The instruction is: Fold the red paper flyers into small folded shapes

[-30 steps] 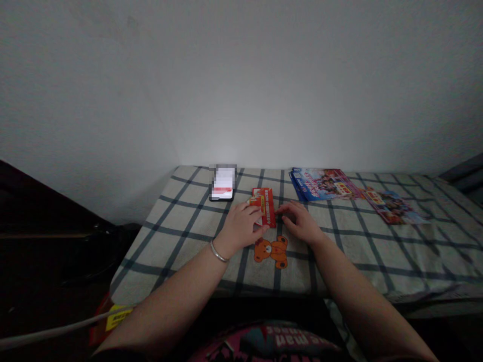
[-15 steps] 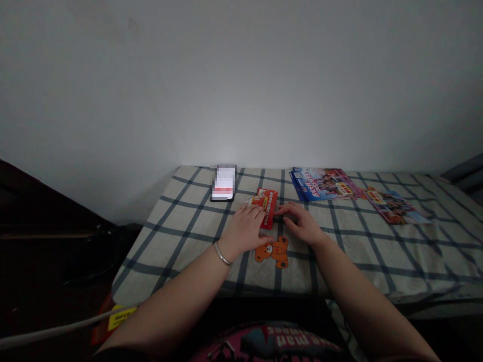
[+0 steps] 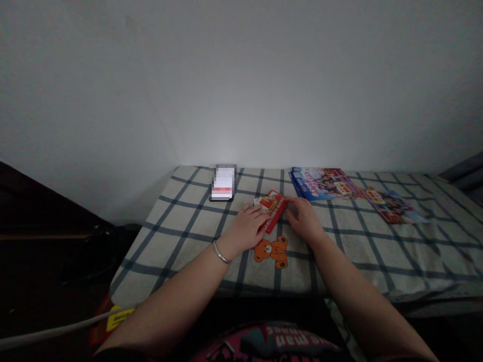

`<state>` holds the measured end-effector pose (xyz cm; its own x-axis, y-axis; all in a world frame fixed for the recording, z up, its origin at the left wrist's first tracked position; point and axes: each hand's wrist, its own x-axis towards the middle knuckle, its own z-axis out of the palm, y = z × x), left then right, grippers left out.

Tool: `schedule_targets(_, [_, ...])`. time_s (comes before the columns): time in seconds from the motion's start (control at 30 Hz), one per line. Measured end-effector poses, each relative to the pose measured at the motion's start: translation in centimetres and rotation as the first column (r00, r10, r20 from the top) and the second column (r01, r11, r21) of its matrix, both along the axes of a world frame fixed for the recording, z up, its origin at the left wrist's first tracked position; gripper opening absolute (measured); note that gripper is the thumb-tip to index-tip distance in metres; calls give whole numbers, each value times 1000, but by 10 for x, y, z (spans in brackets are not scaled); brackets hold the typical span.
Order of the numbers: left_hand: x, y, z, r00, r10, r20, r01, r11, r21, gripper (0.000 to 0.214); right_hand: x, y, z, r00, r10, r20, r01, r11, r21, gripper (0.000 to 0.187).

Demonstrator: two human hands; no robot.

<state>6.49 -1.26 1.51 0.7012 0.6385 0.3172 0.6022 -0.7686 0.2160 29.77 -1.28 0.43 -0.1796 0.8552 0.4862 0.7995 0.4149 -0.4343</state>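
A red folded leaflet (image 3: 276,213) with white and yellow print lies on the checked tablecloth, turned at a slant. My left hand (image 3: 247,224) rests over its left side, palm down with the fingers stretched out, hiding part of it. At the leaflet's upper right edge is my right hand (image 3: 305,218), the index fingertip touching the paper and the thumb held apart below. Just under the leaflet, an orange bear picture (image 3: 271,251) shows on the cloth.
A lit phone (image 3: 222,183) lies at the back left, its screen blurred out. Toward the back right is a stack of colourful leaflets (image 3: 320,183), with another leaflet (image 3: 396,205) overlapping its right end. A wall (image 3: 241,90) stands behind the table.
The red leaflet has turned clockwise, its top swinging to the right. My right hand has moved slightly up and right with its edge; my left hand stays nearly in place.
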Motion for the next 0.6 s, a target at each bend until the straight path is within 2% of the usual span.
schedule_targets(0.1, [-1, 1, -1, 996, -88, 2, 88, 995, -45, 41, 1, 1, -2, 999, -33, 21, 33, 999, 17, 41])
schedule_targets(0.2, [-1, -1, -1, 997, -77, 7, 77, 997, -23, 60, 2, 1, -6, 999, -36, 17, 36, 999, -19, 44])
schedule_targets(0.4, [0, -5, 1, 999, 36, 24, -37, 998, 42, 31, 2, 1, -7, 1000, -23, -21, 21, 997, -69, 46])
schedule_targets(0.6, [-4, -2, 1, 993, 118, 28, -119, 992, 46, 27, -1, -1, 0, 994, -27, -109, 17, 995, -94, 39])
